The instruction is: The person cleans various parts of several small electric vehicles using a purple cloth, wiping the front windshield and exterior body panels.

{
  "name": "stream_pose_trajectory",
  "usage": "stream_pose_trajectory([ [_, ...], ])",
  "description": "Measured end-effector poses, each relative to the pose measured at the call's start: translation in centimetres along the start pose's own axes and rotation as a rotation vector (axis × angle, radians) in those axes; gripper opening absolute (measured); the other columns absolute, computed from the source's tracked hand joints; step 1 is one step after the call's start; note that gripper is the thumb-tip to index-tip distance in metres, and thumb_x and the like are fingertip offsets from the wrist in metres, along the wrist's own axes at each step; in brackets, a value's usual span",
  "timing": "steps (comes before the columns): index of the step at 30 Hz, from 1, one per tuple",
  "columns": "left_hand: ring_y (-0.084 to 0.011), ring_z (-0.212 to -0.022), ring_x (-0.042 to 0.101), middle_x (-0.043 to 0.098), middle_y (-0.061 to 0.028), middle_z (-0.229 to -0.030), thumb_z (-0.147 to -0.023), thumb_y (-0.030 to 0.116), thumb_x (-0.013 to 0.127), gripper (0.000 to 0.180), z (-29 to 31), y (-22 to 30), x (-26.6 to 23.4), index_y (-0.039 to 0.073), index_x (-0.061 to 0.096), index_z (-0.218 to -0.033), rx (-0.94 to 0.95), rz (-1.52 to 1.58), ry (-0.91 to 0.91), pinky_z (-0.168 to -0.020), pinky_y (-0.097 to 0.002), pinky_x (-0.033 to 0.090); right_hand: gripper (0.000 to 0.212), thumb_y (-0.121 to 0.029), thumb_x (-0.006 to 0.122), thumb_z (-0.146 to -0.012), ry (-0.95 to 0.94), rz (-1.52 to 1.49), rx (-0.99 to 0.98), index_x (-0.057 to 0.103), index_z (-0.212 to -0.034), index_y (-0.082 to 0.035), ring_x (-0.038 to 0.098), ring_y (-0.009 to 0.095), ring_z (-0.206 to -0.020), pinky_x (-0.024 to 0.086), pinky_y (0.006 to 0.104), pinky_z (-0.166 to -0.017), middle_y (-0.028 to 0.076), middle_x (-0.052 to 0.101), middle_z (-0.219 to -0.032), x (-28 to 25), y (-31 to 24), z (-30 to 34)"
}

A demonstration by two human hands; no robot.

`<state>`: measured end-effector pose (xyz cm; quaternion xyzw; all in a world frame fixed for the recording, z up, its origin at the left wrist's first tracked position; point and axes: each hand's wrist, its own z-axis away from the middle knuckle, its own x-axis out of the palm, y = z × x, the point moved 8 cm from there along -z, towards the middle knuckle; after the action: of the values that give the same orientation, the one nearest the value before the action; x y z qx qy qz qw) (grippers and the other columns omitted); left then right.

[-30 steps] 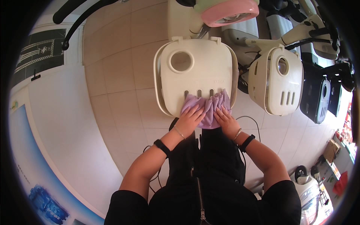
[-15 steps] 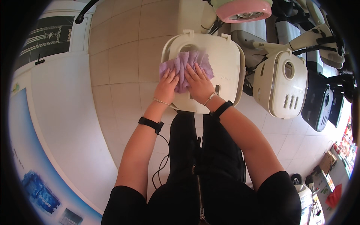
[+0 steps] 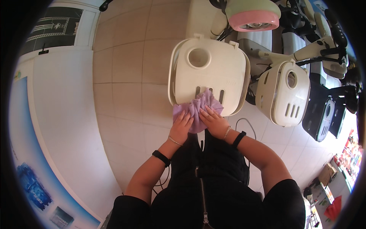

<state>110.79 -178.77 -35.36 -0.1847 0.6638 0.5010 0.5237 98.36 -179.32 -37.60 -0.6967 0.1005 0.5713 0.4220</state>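
A crumpled purple cloth [image 3: 198, 110] lies over the near edge of a cream scooter basket's lid [image 3: 219, 70]. My left hand [image 3: 180, 127] holds the cloth's left part, fingers pointing away from me. On its right part rests my right hand [image 3: 215, 123], its fingers pressed into the folds. The lid is closed, with a round hole toward its far side and several slots near the cloth. The cloth hides the lid's near edge and part of the slots.
Beyond the basket is a green and pink scooter headlight [image 3: 254, 20]. To the right stand a second cream basket [image 3: 280, 99] and a black basket [image 3: 318, 114] on other scooters. A white wall panel [image 3: 65, 103] runs along the left over a tiled floor [image 3: 126, 61].
Both hands have drawn the cloth toward me, from around the lid's round hole down to its near edge. The hole and upper lid are now uncovered.
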Motion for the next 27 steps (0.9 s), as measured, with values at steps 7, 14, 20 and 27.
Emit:
stream_pose_trajectory([
  [7, -0.0367, -0.118, 0.05, 0.054, -0.0186, -0.125, -0.073, -0.004, 0.054, 0.036, 0.4, -4.7, -4.2, -0.003, 0.06, -0.108, -0.09, -0.107, 0.121, -0.097, -0.0403, 0.043, 0.057, -0.018, 0.051, -0.082, 0.042, -0.044, -0.023, 0.042, -0.135, 0.0, 0.025, 0.03, -0.14, 0.025, 0.0424, -0.112, 0.013, 0.032, -0.148, 0.3, -2.7, -7.0],
  [14, -0.0376, -0.119, 0.049, 0.055, -0.019, -0.123, -0.073, -0.004, 0.054, 0.039, 0.4, -3.5, -2.5, -0.005, 0.058, -0.111, -0.04, -0.085, 0.076, -0.098, -0.0399, 0.042, 0.055, -0.013, 0.049, -0.082, -0.02, -0.038, -0.024, 0.042, -0.136, -0.002, 0.026, 0.03, -0.139, 0.025, 0.0414, -0.113, 0.011, 0.034, -0.147, 0.5, -1.7, -5.0],
  [20, -0.0368, -0.117, 0.049, 0.054, -0.0185, -0.123, -0.077, 0.004, 0.053, 0.036, -1.3, 2.2, -0.1, -0.004, 0.058, -0.112, 0.148, 0.004, 0.076, -0.099, -0.0415, 0.042, 0.056, -0.01, 0.05, -0.081, -0.095, -0.005, 0.107, 0.042, -0.136, -0.004, 0.03, 0.031, -0.137, 0.028, 0.0424, -0.112, 0.011, 0.035, -0.146, -0.9, 2.5, 2.8],
  [27, -0.036, -0.12, 0.047, 0.053, -0.0163, -0.121, -0.08, 0.005, 0.051, 0.035, -0.2, -2.7, 0.1, -0.003, 0.058, -0.113, 0.1, -0.098, 0.021, -0.101, -0.0426, 0.041, 0.055, -0.015, 0.058, -0.078, 0.001, 0.022, 0.188, 0.05, -0.132, -0.015, 0.024, 0.039, -0.138, 0.023, 0.0485, -0.113, 0.013, 0.031, -0.148, 0.2, 0.2, -2.1],
])
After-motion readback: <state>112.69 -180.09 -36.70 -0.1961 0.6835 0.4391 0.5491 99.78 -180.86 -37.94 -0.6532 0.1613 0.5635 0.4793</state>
